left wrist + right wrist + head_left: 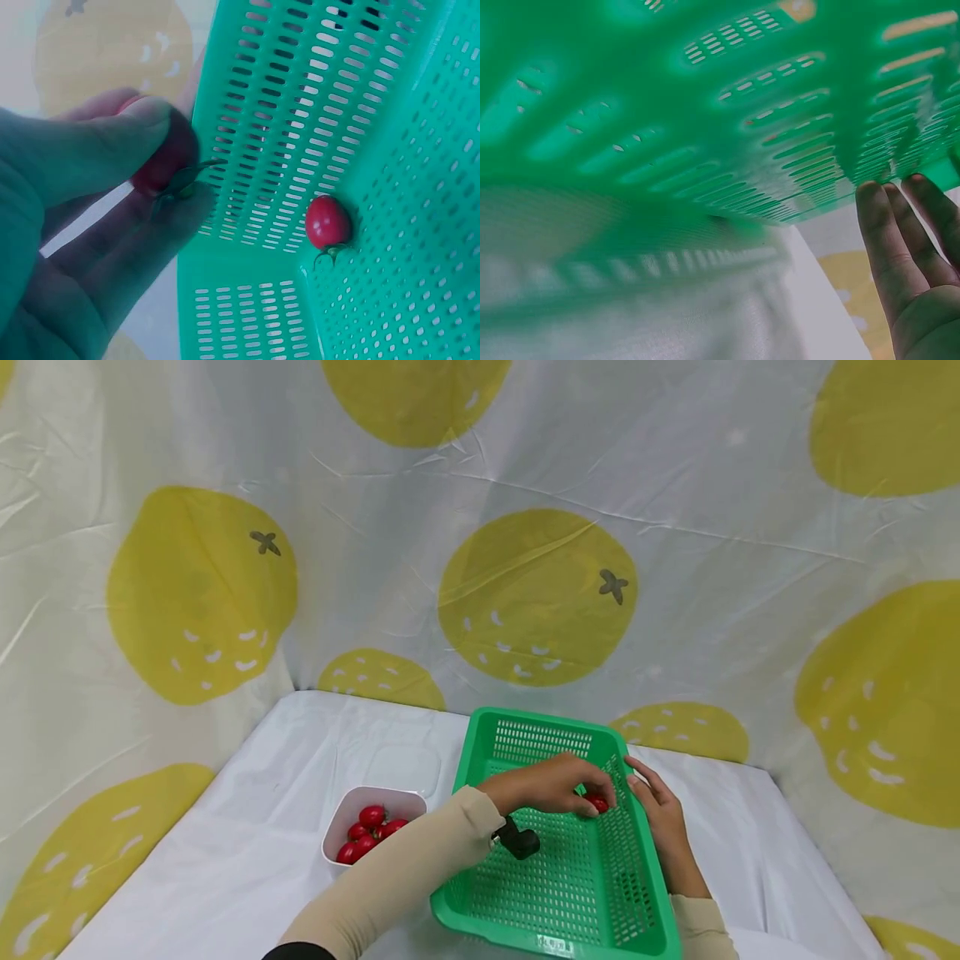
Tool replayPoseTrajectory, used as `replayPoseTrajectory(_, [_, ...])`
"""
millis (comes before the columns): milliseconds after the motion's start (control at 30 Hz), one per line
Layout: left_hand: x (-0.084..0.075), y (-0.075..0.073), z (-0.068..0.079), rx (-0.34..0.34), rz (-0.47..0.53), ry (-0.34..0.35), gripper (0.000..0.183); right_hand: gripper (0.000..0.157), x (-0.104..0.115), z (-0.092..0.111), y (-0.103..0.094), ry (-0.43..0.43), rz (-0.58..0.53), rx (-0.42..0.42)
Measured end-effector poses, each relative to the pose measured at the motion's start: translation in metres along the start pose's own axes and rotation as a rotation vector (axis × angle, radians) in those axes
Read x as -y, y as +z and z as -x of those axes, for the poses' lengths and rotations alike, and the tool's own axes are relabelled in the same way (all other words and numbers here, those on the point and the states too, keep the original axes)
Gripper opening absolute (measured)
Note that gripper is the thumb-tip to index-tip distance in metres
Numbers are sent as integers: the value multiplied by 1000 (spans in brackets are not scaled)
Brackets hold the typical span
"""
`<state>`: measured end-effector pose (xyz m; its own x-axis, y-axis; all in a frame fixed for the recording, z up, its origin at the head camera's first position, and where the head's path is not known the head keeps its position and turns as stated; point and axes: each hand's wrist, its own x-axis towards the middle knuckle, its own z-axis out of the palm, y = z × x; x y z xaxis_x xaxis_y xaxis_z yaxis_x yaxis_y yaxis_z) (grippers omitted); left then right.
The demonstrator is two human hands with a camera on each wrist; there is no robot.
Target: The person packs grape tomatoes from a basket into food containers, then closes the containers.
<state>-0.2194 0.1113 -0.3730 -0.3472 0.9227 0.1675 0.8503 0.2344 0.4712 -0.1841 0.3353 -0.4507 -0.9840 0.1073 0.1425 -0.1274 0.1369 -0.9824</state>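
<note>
My left hand (558, 783), reaching over the green plastic basket (551, 893), pinches a red cherry tomato (171, 154) with a green stalk between thumb and fingers. In the left wrist view another cherry tomato (328, 223) lies inside the basket, against its slotted wall. At the basket's right side is my right hand (663, 822); its fairly straight fingers (889, 247) touch the outside near the rim. Left of the basket stands a white tub (337, 817) with several red cherry tomatoes (372, 816) in it, partly covered by my left forearm.
A clear plastic lid (403, 768) lies on the white tablecloth (255, 827) behind the tub. A curtain (375, 568) printed with yellow fruit closes off the back and sides of the table. My left wrist carries a black camera (519, 841) above the basket.
</note>
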Motion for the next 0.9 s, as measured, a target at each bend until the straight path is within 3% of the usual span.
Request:
replayPoseTrajectory(300, [-12,-11,21,-71,-66,94,18,47,-13,-5,-3,-31,60,-5])
replayPoseTrajectory(533, [-17,-24,36,-138,-171,170,18,48,2,1,0,-8,-38,-1])
replayPoseTrajectory(900, [-22,-44,75,-185,-36,191,17,49,6,4,2,5,-39,-3])
